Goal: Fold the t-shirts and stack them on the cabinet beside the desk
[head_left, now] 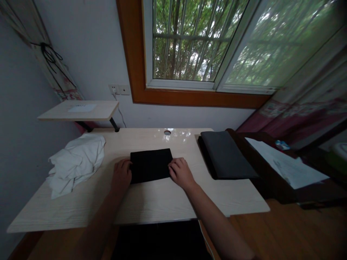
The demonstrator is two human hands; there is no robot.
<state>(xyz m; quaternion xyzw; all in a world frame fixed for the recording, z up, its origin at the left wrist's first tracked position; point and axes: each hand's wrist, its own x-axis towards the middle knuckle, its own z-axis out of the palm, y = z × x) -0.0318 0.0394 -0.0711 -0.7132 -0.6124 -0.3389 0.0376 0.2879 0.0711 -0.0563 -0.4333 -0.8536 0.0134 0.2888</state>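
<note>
A flat black rectangle [151, 166], which could be a folder or a folded sheet, is at the middle of the pale wooden desk [162, 206]. My left hand [122, 172] grips its left edge with bent fingers. At the opposite side, my right hand [181, 171] holds the right edge, fingers curled and thumb tucked low. Both forearms reach in from the near side of the desk. What the black thing is made of cannot be made out in the dim light.
A crumpled white cloth [80, 160] lies on the desk's left, below a small raised shelf [56, 112]. Stacked dark grey and black flat covers [230, 155] rest at the right. Beyond them, a paper sheet [287, 164] lies on a dark surface. A window [195, 39] is behind.
</note>
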